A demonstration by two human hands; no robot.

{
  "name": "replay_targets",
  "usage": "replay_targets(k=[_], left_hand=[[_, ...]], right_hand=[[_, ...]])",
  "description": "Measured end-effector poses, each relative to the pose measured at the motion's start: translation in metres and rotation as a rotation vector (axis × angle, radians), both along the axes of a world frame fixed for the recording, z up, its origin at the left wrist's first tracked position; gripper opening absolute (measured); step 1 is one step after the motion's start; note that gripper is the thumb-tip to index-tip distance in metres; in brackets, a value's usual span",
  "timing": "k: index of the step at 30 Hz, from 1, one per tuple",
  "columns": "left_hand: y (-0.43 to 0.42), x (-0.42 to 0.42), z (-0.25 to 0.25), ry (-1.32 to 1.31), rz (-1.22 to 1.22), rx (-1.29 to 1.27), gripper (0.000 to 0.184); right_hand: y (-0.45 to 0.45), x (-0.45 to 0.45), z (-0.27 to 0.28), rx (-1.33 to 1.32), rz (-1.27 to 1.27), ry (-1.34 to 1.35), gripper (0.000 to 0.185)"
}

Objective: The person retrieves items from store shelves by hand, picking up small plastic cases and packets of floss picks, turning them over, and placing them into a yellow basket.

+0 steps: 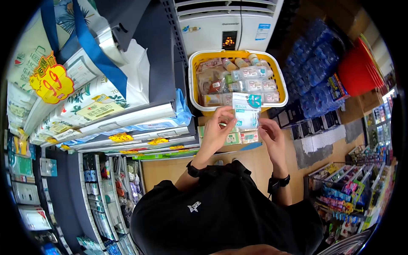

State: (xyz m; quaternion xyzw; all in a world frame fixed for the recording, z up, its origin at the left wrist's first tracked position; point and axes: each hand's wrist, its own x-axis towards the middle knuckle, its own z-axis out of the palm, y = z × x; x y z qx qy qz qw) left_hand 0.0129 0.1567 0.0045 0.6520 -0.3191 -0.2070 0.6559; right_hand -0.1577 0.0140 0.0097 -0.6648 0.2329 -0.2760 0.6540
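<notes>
At about twelve o'clock from me I hold a white-and-teal packet (247, 114), my left hand (217, 128) pinching its left edge and my right hand (274, 137) half-curled at its right edge, whether gripping I cannot tell, with a yellow basket (191, 80) at twelve beyond it.

Packet (246, 114): white is being marked with teal
Basket (282, 87): yellow is being rimmed in white
</notes>
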Motion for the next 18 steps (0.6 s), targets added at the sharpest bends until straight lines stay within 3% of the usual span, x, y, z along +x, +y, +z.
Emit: replay_targets(k=[4,13,15,18], left_hand=[[-0.009,0.015,0.003,-0.085,0.225,0.050,0.032],[-0.043,0.060,-0.001,-0.221,0.473,0.153,0.027],[-0.050,0.062,-0.005,-0.479,0.494,0.275,0.032],[-0.061,0.059,-0.013,-0.586,0.625,0.380,0.039]], right_hand=[[-0.027,0.040,-0.007,-0.003,0.150,-0.011,0.028],[-0.080,0.128,-0.023,-0.103,0.365,-0.014,0.032],[-0.087,0.129,-0.027,-0.119,0.398,0.022,0.039],[-0.091,0.122,-0.028,-0.172,0.432,0.028,0.039]])
